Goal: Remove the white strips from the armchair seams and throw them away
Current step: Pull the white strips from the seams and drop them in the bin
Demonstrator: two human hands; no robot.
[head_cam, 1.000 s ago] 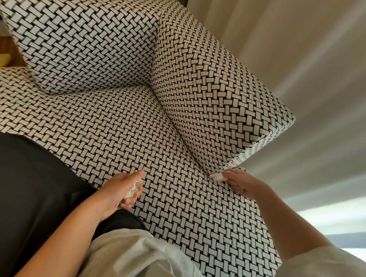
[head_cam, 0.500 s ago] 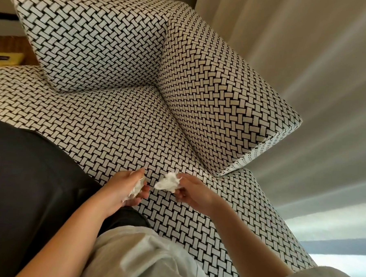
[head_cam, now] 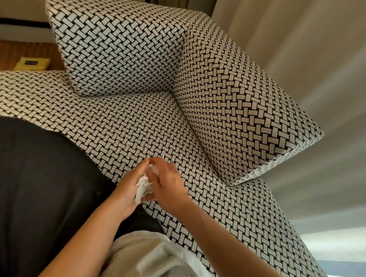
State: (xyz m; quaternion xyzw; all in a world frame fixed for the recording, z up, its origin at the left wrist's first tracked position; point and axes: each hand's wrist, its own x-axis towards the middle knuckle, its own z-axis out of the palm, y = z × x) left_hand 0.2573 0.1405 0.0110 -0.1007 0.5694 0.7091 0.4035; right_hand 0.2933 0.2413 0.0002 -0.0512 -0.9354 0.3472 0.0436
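The armchair (head_cam: 149, 124) is covered in a black-and-white woven pattern, with a back cushion (head_cam: 117, 48) and a right arm cushion (head_cam: 239, 107). Over the front of the seat my two hands meet. My left hand (head_cam: 128, 190) cups a crumpled wad of white strips (head_cam: 143, 188) in its palm. My right hand (head_cam: 169, 184) lies against it, its fingers curled onto the top of the wad. The seam between seat and arm cushion shows no white strip from here.
Pale curtains (head_cam: 309, 49) hang to the right of the armchair. A yellow packet (head_cam: 32, 63) lies on a wooden surface at the far left. My dark trousers (head_cam: 33, 183) and light shirt fill the lower left.
My right hand pulled a white strip out of the seam by the arm cushion, carried it left and brought it into my left hand's wad. The camera view shifted slightly.
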